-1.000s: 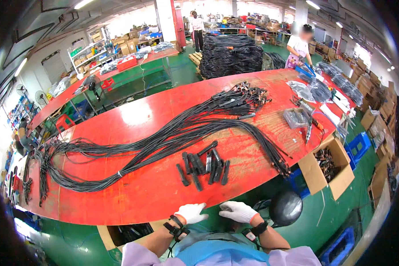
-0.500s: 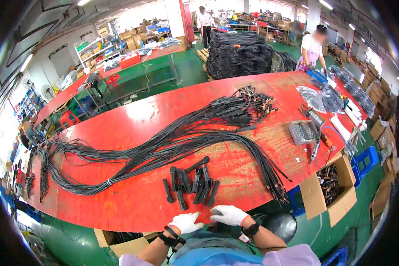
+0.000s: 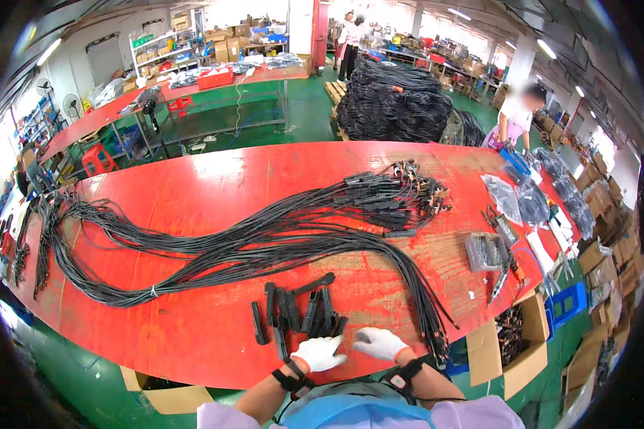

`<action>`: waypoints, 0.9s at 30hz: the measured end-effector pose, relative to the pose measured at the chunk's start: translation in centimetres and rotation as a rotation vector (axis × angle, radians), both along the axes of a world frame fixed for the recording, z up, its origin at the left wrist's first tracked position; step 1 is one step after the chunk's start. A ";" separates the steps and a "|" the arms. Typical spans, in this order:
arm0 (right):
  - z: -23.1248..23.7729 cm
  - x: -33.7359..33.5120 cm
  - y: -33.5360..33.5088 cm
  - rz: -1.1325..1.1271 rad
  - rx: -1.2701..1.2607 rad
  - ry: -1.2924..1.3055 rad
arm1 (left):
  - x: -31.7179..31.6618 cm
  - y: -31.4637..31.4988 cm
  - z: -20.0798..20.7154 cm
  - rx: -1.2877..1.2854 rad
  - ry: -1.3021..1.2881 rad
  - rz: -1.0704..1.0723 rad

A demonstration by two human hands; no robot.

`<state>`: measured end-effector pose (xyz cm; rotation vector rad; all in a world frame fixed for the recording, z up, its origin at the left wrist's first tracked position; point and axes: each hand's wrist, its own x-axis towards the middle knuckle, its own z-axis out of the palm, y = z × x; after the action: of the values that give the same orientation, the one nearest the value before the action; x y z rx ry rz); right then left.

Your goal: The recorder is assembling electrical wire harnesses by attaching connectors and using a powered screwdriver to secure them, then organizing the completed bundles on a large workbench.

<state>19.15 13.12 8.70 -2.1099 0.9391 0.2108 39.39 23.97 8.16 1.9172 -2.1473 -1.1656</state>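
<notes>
My left hand (image 3: 320, 353), in a white glove, is at the near side of a small pile of black plastic pieces (image 3: 288, 313), its fingers apart and pointing right. Close to its right, my right hand (image 3: 381, 344), also gloved, has its fingers loosely bent toward the left one. Neither hand shows anything held. The black pieces are long and narrow and lie in a loose heap on the red table (image 3: 215, 332). Beyond them a long bundle of black cables (image 3: 215, 247) curves across the table, bound at one spot with a light tie (image 3: 153, 292).
At the right lie a clear box of small parts (image 3: 485, 252), a plier-like tool (image 3: 500, 283) and bagged goods (image 3: 533, 204). An open cardboard box (image 3: 520, 372) and a blue crate (image 3: 570, 309) stand beside the table. A co-worker (image 3: 511, 121) leans over the far right end.
The view has shifted, so the table sits lower. My hands have moved forward toward the black pieces, the left one now at the heap's near edge. A second distant person shows at the back.
</notes>
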 end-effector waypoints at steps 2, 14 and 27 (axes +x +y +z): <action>-1.6 0.6 -0.9 0.005 -0.084 0.130 | 0.2 -0.4 -0.6 -0.006 -0.009 0.034; -11.7 -1.7 -3.6 -0.003 -0.092 0.085 | -1.1 1.0 -0.1 0.007 -0.100 0.229; -11.8 -2.0 -4.1 -0.031 -0.013 -0.013 | -4.0 0.8 0.4 0.019 -0.120 0.188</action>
<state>17.12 9.02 -3.08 -2.1049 0.9670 0.1751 35.43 24.72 8.56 2.1933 -1.9616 -1.0674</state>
